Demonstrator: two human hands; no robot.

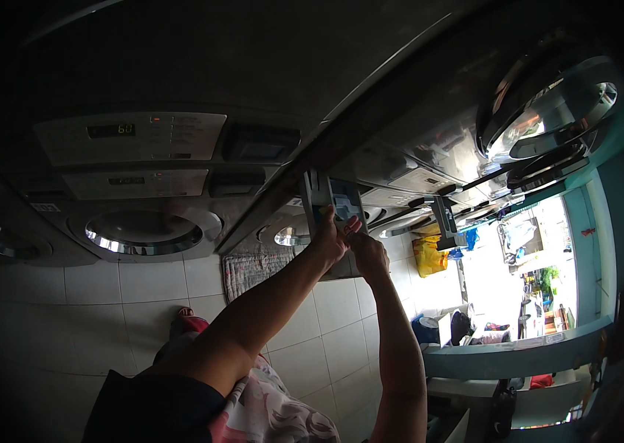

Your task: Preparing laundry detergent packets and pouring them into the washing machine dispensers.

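Note:
Both of my hands meet over a grey detergent drawer (310, 193) pulled out from a washing machine in the row. A small red-and-white packet (353, 224) shows between my fingers; its full shape is hidden. My left hand (333, 240) is closed at the packet's left side, its thumb pointing up over the drawer. On the other side, my right hand (369, 255) is closed too, its fingers curled against the packet. Pale and bluish compartments show inside the drawer, just beyond my fingertips.
Stacked machines with lit control panels (131, 138) and a round door (142, 232) stand on the left. A patterned mat (253, 273) lies on the tiled floor (151, 282). Another drawer (445, 221) juts out farther along. Beyond are a yellow bag (430, 256) and a bright doorway.

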